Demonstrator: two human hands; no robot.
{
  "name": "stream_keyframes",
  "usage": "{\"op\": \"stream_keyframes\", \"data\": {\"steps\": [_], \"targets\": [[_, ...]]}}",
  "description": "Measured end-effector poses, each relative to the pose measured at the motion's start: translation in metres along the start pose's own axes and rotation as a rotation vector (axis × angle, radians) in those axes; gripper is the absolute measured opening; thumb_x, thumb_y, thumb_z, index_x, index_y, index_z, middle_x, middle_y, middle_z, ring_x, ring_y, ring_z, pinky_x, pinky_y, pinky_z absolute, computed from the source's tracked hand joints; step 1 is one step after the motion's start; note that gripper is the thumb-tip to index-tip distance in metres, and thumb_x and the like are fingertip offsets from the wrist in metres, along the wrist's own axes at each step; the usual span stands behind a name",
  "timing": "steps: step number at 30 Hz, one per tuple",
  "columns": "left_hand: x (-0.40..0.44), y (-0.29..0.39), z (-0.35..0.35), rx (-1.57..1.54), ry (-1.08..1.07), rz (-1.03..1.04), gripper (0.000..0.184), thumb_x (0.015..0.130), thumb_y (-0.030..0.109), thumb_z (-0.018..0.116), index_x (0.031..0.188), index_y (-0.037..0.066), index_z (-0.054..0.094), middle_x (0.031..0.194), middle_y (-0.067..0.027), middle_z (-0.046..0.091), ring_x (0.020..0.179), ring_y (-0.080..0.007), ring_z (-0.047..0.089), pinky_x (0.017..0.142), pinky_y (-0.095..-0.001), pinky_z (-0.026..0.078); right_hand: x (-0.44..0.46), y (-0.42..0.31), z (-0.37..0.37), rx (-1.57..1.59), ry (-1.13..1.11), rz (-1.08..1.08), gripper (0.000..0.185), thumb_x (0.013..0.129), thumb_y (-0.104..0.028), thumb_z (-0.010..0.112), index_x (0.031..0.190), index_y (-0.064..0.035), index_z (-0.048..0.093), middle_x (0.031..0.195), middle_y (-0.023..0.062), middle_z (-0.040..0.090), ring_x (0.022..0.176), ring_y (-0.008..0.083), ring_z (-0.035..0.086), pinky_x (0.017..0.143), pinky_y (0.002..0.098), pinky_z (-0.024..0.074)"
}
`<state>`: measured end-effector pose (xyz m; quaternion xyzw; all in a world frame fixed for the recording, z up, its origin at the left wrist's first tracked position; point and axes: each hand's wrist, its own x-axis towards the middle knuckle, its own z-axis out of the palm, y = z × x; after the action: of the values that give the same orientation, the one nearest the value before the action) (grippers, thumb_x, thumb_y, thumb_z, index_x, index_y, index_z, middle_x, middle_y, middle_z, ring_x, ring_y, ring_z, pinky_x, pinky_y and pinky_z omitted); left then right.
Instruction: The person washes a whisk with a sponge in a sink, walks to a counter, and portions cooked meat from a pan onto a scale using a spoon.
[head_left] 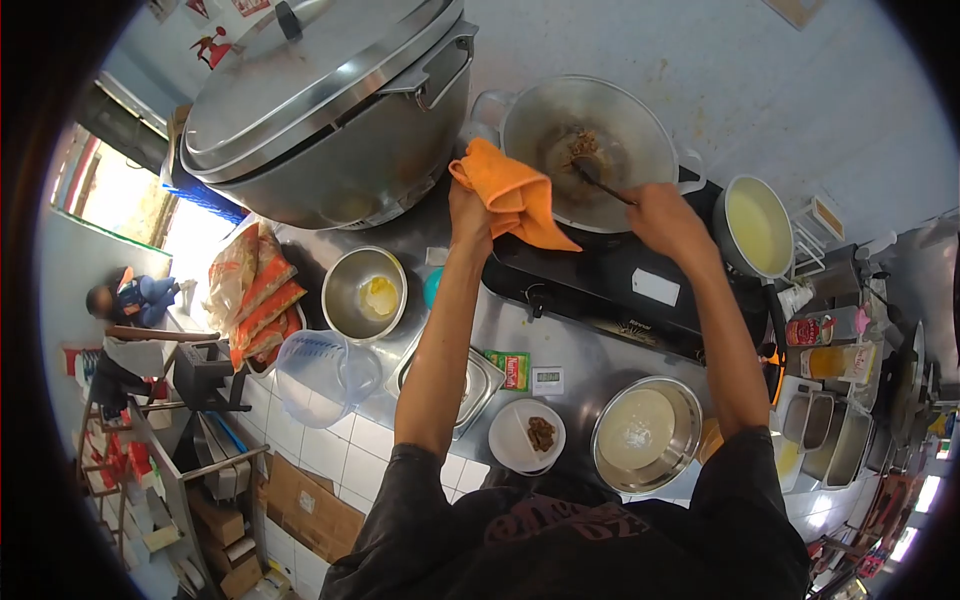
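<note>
My left hand (pixel 468 215) is closed on a folded orange cloth (pixel 510 190) at the near left edge of a wide metal wok (pixel 635 125). Whether the cloth presses on the wok's rim, I cannot tell. In my right hand (pixel 665 220) is the handle of a dark spatula (pixel 603 184), gripped at the wok's near right side. The spatula's head reaches down into the wok, against a small heap of brown food (pixel 582 145). Brown residue stains the wok's bottom around it. Under the wok is a black gas stove (pixel 600 285).
A huge lidded pot (pixel 330 150) stands left of the wok. At right is a pot of pale yellow liquid (pixel 758 225). Nearer me are a bowl with creamy liquid (pixel 640 430), a plate with brown paste (pixel 510 440), a digital scale (pixel 548 380) and a steel bowl (pixel 350 290).
</note>
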<state>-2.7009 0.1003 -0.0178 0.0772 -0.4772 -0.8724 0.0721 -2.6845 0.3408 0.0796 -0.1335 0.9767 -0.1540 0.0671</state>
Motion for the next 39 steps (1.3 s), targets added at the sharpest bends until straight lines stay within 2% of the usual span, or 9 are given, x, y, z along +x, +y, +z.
{"op": "stream_keyframes", "data": {"steps": [3,6,9,12,18,27,30,32,39], "targets": [[-0.002,0.009,-0.006,-0.108,-0.061,-0.085,0.029,0.087,0.01,0.06,0.112,0.007,0.045,0.104,-0.0064,0.059,0.091,-0.0171,0.062,0.078,-0.0307,0.052,-0.034,-0.014,-0.032,0.079,-0.1,-0.154,0.034,0.074,-0.005,0.05,0.104,-0.0009,0.064,0.088,0.0273,0.062,0.09,0.0377,0.061,0.082,0.0419,0.0474],[-0.002,0.004,-0.002,-0.067,-0.043,-0.052,0.03,0.086,0.011,0.06,0.111,0.006,0.044,0.104,-0.0066,0.058,0.09,-0.0173,0.062,0.077,-0.031,0.053,-0.023,-0.013,-0.014,-0.044,-0.121,-0.02,0.032,0.075,-0.007,0.051,0.103,-0.002,0.065,0.089,0.0269,0.062,0.09,0.0379,0.06,0.081,0.0419,0.0477],[0.002,-0.011,0.004,0.07,0.02,0.073,0.033,0.085,0.012,0.061,0.112,0.005,0.043,0.102,-0.0063,0.058,0.088,-0.017,0.062,0.074,-0.0303,0.054,0.019,0.024,0.0,-0.097,0.037,0.072,0.032,0.076,-0.008,0.051,0.104,-0.0025,0.065,0.092,0.0263,0.062,0.091,0.0384,0.06,0.082,0.0422,0.0477],[0.008,-0.026,-0.005,0.11,0.011,0.151,0.036,0.084,0.012,0.062,0.113,0.006,0.041,0.102,-0.0063,0.057,0.085,-0.0154,0.063,0.068,-0.0278,0.054,0.042,0.04,-0.019,-0.022,0.237,-0.06,0.024,0.079,-0.015,0.058,0.097,-0.0013,0.068,0.091,0.0235,0.064,0.089,0.0376,0.062,0.081,0.0427,0.0493],[-0.008,-0.007,0.012,0.083,0.013,-0.027,0.036,0.084,0.008,0.062,0.112,0.008,0.041,0.101,-0.0059,0.058,0.081,-0.0137,0.063,0.062,-0.0261,0.053,0.061,0.047,-0.003,0.053,0.03,-0.125,0.031,0.077,-0.011,0.053,0.104,-0.0025,0.066,0.095,0.0235,0.064,0.091,0.0379,0.061,0.082,0.0413,0.0481],[0.008,-0.031,-0.002,0.083,0.008,0.065,0.035,0.078,-0.002,0.066,0.108,0.004,0.049,0.099,-0.0076,0.061,0.087,-0.0187,0.064,0.071,-0.0306,0.056,0.007,0.029,-0.027,-0.16,0.014,0.162,0.029,0.078,-0.008,0.051,0.102,0.0031,0.064,0.09,0.0297,0.061,0.09,0.0404,0.06,0.083,0.0453,0.047],[0.011,-0.034,-0.002,0.191,-0.04,0.083,0.033,0.083,0.005,0.062,0.11,0.006,0.043,0.105,-0.0056,0.057,0.095,-0.016,0.059,0.083,-0.0305,0.049,0.019,0.042,0.012,-0.143,0.041,0.033,0.029,0.078,-0.007,0.048,0.099,0.0057,0.063,0.089,0.0322,0.06,0.089,0.0413,0.06,0.083,0.0462,0.0465],[0.013,-0.035,-0.004,0.163,-0.027,0.068,0.036,0.082,0.005,0.064,0.111,0.006,0.043,0.106,-0.0055,0.056,0.097,-0.0161,0.058,0.085,-0.0304,0.048,0.009,0.023,0.03,-0.074,0.128,-0.084,0.024,0.077,-0.008,0.049,0.087,0.0097,0.062,0.09,0.0308,0.061,0.089,0.0433,0.061,0.078,0.0468,0.049],[-0.009,-0.018,0.008,0.097,-0.083,0.106,0.045,0.077,0.008,0.071,0.112,0.004,0.043,0.108,-0.0056,0.055,0.099,-0.0162,0.056,0.086,-0.03,0.046,0.002,-0.04,0.027,0.423,0.022,-0.008,0.024,0.08,-0.009,0.047,0.085,0.0081,0.063,0.083,0.0333,0.059,0.089,0.0399,0.06,0.078,0.0452,0.0469]]}}
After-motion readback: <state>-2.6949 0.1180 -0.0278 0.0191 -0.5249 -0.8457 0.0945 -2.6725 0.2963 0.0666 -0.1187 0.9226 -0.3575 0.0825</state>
